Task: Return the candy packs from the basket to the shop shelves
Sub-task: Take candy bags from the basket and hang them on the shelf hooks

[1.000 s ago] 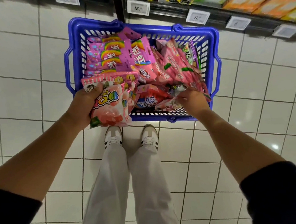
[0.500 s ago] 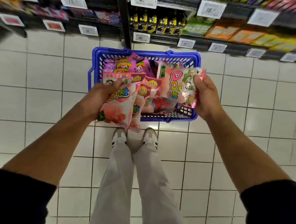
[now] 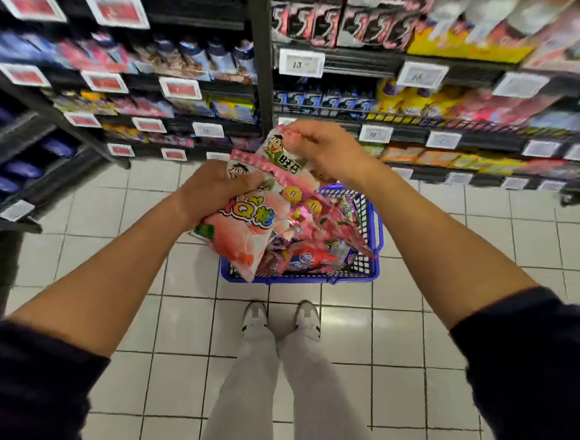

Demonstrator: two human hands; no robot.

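- White floor tiles (image 3: pixel 491 274) run under dark shelves (image 3: pixel 260 67) that fill the upper part of the view; price tags (image 3: pixel 301 62) line the shelf edges.
- Goods on the shelves are smeared by blur, so only colours come through: blue, pink, yellow, black. Most tag numbers cannot be read.
- A blue basket (image 3: pixel 372 234) stands on the floor in front of the person's shoes (image 3: pixel 254 320). Its far and left sides are hidden behind the packs and hands; only the near rim and right wall show.
- The left hand (image 3: pixel 211 194) grips a bunch of pink packs (image 3: pixel 248 233) by their top edges, fingers curled round them. The front one shows a peach picture and big rounded letters; it hangs down over the basket's left part.
- The right hand (image 3: pixel 325 148) pinches the top corner of another pack (image 3: pixel 280 155), held higher, just beside the left hand. A cartoon face and green patch show near its top; its lower part merges with the others and cannot be followed.
- More packs (image 3: pixel 305 258) lie in the basket, pink and red, jumbled; their prints are too small to tell.
- Dark sleeves (image 3: pixel 545 356) are cut off by the frame's edges.
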